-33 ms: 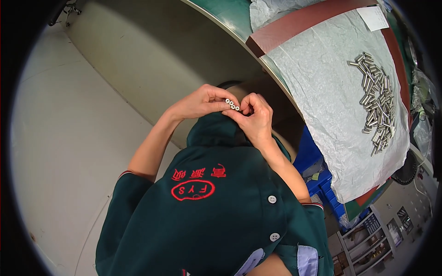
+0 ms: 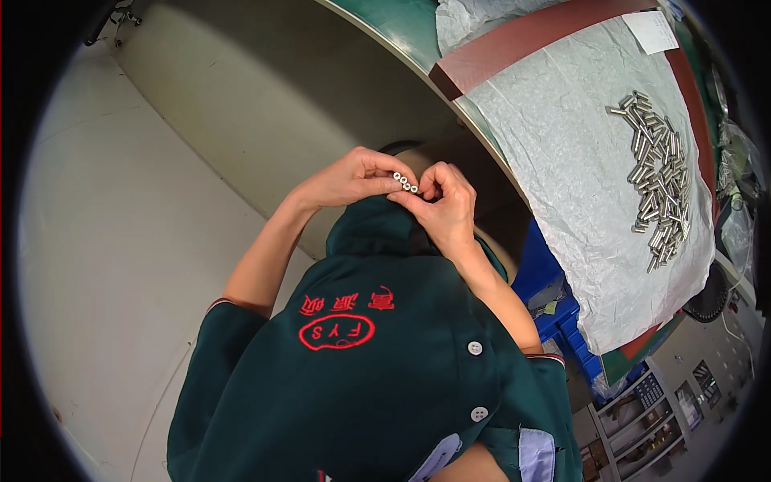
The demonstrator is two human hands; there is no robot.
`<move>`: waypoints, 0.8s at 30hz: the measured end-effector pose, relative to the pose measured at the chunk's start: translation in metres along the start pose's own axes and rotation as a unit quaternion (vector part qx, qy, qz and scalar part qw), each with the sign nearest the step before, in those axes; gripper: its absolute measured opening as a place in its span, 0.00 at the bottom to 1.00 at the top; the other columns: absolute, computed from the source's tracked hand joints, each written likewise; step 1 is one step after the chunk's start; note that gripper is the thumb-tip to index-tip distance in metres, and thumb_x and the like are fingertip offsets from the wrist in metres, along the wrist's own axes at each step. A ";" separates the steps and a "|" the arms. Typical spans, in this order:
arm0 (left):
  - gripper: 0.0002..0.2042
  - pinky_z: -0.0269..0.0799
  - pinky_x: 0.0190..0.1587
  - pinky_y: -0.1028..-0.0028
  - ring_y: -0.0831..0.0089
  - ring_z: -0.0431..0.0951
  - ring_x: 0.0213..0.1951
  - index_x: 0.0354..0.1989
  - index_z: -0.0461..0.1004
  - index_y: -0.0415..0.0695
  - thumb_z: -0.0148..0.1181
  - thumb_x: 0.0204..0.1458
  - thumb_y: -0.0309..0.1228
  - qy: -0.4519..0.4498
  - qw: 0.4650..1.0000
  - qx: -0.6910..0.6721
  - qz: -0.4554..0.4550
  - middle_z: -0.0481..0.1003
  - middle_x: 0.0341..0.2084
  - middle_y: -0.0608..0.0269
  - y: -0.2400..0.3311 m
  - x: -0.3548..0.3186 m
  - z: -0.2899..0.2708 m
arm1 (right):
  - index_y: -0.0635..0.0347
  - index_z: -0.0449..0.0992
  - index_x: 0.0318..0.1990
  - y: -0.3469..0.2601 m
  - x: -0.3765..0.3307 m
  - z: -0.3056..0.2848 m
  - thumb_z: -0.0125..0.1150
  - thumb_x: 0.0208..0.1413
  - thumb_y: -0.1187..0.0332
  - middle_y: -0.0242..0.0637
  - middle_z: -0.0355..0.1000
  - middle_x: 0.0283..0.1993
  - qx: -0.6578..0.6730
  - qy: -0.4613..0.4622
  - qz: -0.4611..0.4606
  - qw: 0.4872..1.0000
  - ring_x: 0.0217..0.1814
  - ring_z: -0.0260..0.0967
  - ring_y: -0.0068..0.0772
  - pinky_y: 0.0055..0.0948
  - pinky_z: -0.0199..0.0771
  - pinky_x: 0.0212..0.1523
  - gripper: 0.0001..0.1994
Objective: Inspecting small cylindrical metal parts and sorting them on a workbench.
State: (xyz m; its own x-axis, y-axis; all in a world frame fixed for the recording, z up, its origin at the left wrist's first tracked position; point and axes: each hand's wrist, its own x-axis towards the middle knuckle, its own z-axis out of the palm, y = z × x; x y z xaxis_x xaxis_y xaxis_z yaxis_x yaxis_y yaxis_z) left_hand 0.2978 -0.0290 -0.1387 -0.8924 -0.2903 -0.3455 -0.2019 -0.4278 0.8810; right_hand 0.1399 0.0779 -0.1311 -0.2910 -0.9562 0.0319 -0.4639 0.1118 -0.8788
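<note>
Several short silvery metal tubes (image 2: 405, 184) sit close together between my hands, their round hollow ends facing up. My left hand (image 2: 365, 175) is closed, pinching the tubes between thumb and fingers. From the other side my right hand (image 2: 443, 201) comes in with its thumb and curled fingers at the same bunch, touching its right end. The tubes' lengths are mostly hidden by my fingers. Both hands are held in front of my dark green shirt, away from the table.
At the right, a heap of similar metal tubes (image 2: 660, 181) lies on white paper (image 2: 554, 128) over the table. A red-brown bar (image 2: 514, 48) borders the paper's far side, with a paper slip (image 2: 649, 32) at its corner. Blue bins (image 2: 562, 321) stand below the table's near edge.
</note>
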 end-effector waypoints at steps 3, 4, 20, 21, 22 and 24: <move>0.10 0.70 0.42 0.79 0.80 0.73 0.39 0.44 0.74 0.34 0.52 0.56 0.23 -0.007 1.000 -0.019 0.000 0.76 0.38 0.62 -0.003 0.000 -0.001 | 0.57 0.63 0.19 -0.001 0.001 0.000 0.78 0.27 0.70 0.31 0.61 0.16 -0.008 -0.005 0.001 1.000 0.20 0.59 0.31 0.30 0.60 0.19 0.21; 0.09 0.70 0.43 0.79 0.80 0.73 0.39 0.44 0.74 0.34 0.52 0.56 0.23 -0.008 1.000 -0.026 0.000 0.76 0.38 0.62 -0.003 0.001 -0.002 | 0.57 0.63 0.19 -0.001 0.001 0.000 0.78 0.27 0.70 0.31 0.61 0.16 -0.009 -0.005 0.002 1.000 0.20 0.59 0.31 0.30 0.60 0.19 0.21; 0.11 0.72 0.42 0.81 0.81 0.75 0.38 0.45 0.74 0.33 0.53 0.56 0.22 0.049 0.999 -0.008 -0.005 0.77 0.35 0.61 0.001 0.001 0.006 | 0.61 0.68 0.21 0.007 0.000 0.003 0.76 0.32 0.72 0.28 0.62 0.18 0.066 -0.019 0.149 0.986 0.20 0.57 0.20 0.22 0.60 0.20 0.17; 0.11 0.72 0.41 0.81 0.82 0.75 0.38 0.46 0.74 0.33 0.53 0.56 0.22 0.050 0.998 -0.024 -0.007 0.77 0.35 0.62 -0.003 0.001 0.005 | 0.61 0.68 0.21 0.006 0.000 0.003 0.77 0.33 0.71 0.27 0.62 0.18 0.077 -0.019 0.155 0.985 0.20 0.56 0.19 0.21 0.60 0.20 0.17; 0.11 0.72 0.40 0.81 0.82 0.75 0.37 0.46 0.74 0.33 0.53 0.56 0.22 0.050 0.998 -0.040 -0.009 0.76 0.35 0.62 -0.005 0.001 0.005 | 0.62 0.68 0.21 0.006 0.000 0.004 0.77 0.34 0.71 0.26 0.61 0.19 0.088 -0.019 0.161 0.983 0.20 0.55 0.17 0.20 0.59 0.20 0.16; 0.11 0.72 0.40 0.81 0.82 0.75 0.37 0.46 0.73 0.33 0.53 0.56 0.22 0.051 0.998 -0.042 -0.004 0.76 0.34 0.62 -0.007 0.001 0.006 | 0.62 0.68 0.21 0.006 0.000 0.003 0.77 0.34 0.71 0.26 0.61 0.19 0.081 -0.020 0.157 0.984 0.20 0.55 0.17 0.20 0.59 0.20 0.16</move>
State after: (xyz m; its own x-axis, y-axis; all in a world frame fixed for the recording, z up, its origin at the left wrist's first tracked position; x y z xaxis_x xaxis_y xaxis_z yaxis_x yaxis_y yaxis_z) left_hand 0.2962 -0.0217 -0.1431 -0.8447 -0.3703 -0.3864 -0.1695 -0.4997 0.8494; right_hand 0.1400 0.0775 -0.1375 -0.3648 -0.8914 -0.2690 -0.2159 0.3620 -0.9068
